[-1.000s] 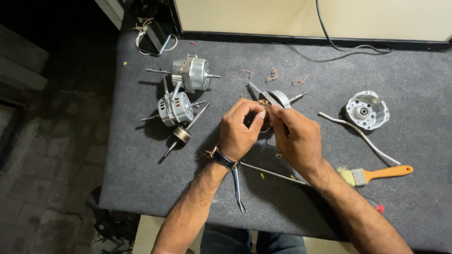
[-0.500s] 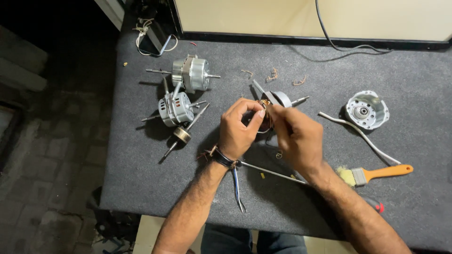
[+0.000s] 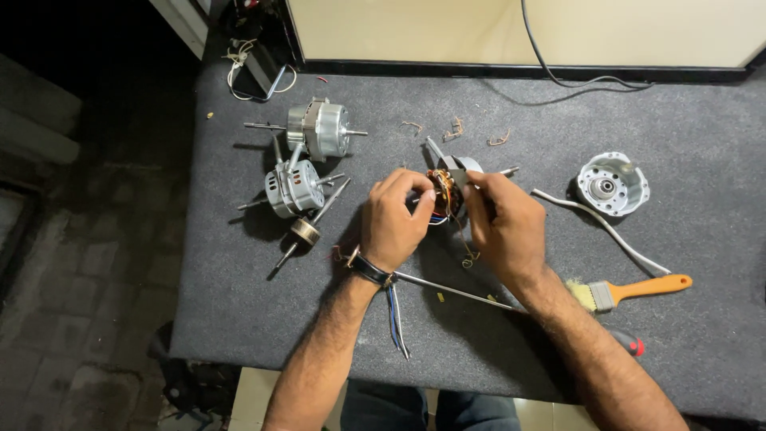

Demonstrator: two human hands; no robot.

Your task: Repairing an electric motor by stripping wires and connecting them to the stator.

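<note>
Stator [image 3: 448, 182] sits mid-table between both hands, held up off the mat; left hand [image 3: 392, 223] closed on its left side, right hand [image 3: 503, 223] pinching its right edge — wires [image 3: 461, 239] dangle below, nearer right hand.

hands [image 3: 451, 223] around motor stator [image 3: 448, 185]
</note>
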